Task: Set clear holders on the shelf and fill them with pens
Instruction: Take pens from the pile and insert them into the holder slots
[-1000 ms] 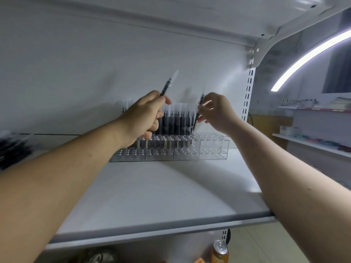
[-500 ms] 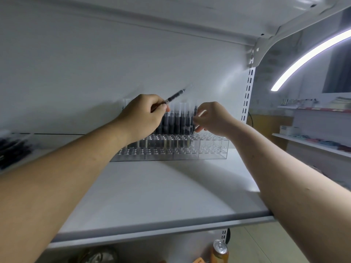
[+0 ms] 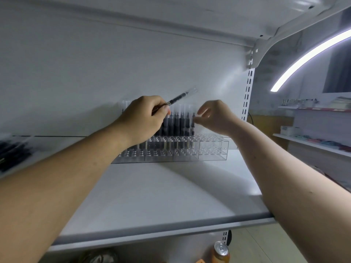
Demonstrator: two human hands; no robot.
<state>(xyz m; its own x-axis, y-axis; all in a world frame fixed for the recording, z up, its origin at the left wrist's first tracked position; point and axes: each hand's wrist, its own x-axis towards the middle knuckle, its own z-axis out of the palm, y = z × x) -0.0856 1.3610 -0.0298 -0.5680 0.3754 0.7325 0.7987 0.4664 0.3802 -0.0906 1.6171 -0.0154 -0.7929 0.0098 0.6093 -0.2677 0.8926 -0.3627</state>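
Probably a stationery shop: white slotted-upright display shelf (image 3: 152,196), pens (image 3: 176,124) in clear holders (image 3: 190,150), stocked wall shelves (image 3: 313,143) beyond.

The shelf (image 3: 152,196) is plain white with a grey front edge. The clear holders (image 3: 212,150) show a regular grid of round holes. The pens (image 3: 178,124) standing in them are black with transparent caps, as is the tilted pen (image 3: 178,96) above them. At the bottom edge, an orange can (image 3: 221,252) has a silver top.

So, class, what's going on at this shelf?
A person is filling clear holders on a white shelf with pens. The left hand holds a spare pen tilted above the standing pens; the right hand pinches the top of the end pen standing in a holder. The rightmost holder looks empty.
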